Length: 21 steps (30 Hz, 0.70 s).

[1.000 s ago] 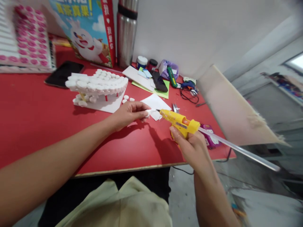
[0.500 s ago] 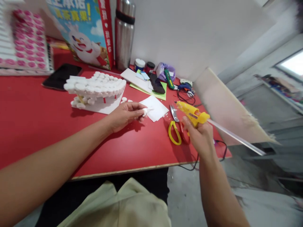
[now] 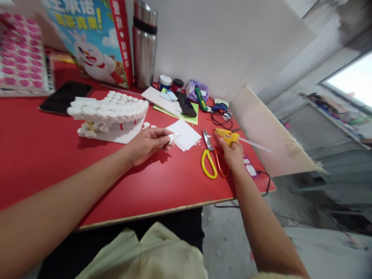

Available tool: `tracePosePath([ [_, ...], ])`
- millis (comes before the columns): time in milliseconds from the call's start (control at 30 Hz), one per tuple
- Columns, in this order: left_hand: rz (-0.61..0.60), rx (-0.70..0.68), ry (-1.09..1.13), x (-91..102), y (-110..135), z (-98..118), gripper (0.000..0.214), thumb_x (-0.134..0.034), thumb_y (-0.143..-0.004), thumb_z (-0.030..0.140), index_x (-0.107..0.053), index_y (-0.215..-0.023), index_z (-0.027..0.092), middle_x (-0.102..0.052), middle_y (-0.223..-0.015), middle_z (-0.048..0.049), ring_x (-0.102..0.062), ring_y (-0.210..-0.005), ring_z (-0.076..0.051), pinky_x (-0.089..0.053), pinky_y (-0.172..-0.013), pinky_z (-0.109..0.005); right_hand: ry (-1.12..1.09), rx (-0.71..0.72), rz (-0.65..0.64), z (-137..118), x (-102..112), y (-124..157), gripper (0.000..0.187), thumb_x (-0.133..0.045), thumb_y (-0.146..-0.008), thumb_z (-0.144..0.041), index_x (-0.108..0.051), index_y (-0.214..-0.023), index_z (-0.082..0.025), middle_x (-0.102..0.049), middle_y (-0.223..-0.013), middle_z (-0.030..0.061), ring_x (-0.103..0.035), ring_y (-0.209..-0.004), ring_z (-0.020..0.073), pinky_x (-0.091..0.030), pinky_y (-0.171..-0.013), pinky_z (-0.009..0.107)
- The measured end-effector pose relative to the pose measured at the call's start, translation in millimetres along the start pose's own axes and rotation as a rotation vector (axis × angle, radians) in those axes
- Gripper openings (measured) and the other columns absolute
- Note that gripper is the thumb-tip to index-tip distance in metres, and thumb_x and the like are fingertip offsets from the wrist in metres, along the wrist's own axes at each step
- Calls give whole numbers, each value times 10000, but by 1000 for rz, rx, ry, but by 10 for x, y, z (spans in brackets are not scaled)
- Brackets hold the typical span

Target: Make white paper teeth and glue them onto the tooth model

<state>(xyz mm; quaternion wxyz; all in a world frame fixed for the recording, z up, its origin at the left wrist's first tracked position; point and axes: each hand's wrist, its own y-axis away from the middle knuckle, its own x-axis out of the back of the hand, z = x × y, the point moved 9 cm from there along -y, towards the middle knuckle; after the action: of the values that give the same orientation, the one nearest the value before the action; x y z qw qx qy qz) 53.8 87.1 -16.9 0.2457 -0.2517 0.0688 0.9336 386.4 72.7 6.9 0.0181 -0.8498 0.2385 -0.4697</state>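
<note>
Between the fingertips of my left hand point(image 3: 149, 145) is a small white piece point(image 3: 171, 138), its kind unclear. My right hand point(image 3: 232, 153) is wrapped round a yellow glue gun point(image 3: 228, 136), low over the right side of the table. A clear glue stick point(image 3: 254, 145) sticks out of its back end. Just left of that hand lie scissors point(image 3: 208, 164) with one yellow and one red handle. White paper squares point(image 3: 184, 135) are beyond my left fingertips. Left of them stands a model of white rounded pieces point(image 3: 109, 110) with red posts on a white base.
Along the back of the red table point(image 3: 139, 193) are a steel flask point(image 3: 144, 50), a colourful printed bag point(image 3: 93, 42), small jars point(image 3: 165, 82) and a green-handled cutter point(image 3: 200, 99). A black phone point(image 3: 66, 96) lies at left. An upright board point(image 3: 273, 131) borders the right side.
My right hand has lowered the glue gun towards the table, beside the scissors. My left hand still pinches the white piece. The whole view has shifted slightly.
</note>
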Motion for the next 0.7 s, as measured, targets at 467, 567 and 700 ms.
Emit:
tracePosePath([
  [467,36,15,-15,-24,-2,3,378,-948,-684,373,-772,-903,119,-709,-747,-17,-626,-644,-96,-508,-656,-232,259,172,86,-289,406,517,573,-618,-884,-484,-673,-1272,-66,-733,-1195,260,-687,-1077,372,-538,-953,541],
  [567,38,20,-30,-45,10,4,400,-952,-668,394,-764,-894,123,-707,-731,-14,-616,-625,-100,-511,-636,-239,94,329,223,-803,634,893,407,-609,-955,-418,-740,-1205,-125,-764,-1147,199,-701,-1096,330,-540,-1005,521],
  [700,50,31,-100,-55,31,3,423,-945,-679,411,-757,-930,128,-702,-700,-16,-609,-623,-106,-505,-605,-227,-537,173,-191,-1235,94,940,293,-719,-915,-383,-791,-1155,-230,-786,-1011,83,-719,-797,204,-611,-752,385],
])
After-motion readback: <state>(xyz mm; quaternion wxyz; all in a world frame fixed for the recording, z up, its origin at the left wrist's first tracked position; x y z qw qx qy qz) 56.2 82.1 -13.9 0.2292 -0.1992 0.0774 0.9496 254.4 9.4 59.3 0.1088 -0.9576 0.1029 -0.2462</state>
